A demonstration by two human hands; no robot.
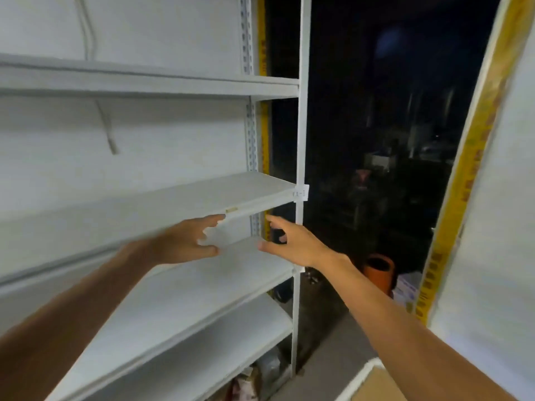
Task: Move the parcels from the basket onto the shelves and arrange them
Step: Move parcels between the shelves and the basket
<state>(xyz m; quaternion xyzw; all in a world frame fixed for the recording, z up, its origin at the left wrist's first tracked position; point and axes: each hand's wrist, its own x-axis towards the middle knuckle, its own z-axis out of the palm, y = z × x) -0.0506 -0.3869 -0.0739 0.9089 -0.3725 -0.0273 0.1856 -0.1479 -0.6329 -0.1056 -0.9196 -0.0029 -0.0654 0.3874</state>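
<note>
White shelves [179, 299], yellow printed tape [474, 134], orange pot [379, 273]

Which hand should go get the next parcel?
Probably the right hand: it is at the rack's open end, on the side of the white-rimmed brown container at bottom right. The left hand reaches in between two shelves.

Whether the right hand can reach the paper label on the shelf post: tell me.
Probably yes: the right hand, fingers spread, is just below the paper label on the post, with nothing between them.

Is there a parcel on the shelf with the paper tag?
No, the tagged shelf shows only its own white board, with nothing lying on it.
</note>
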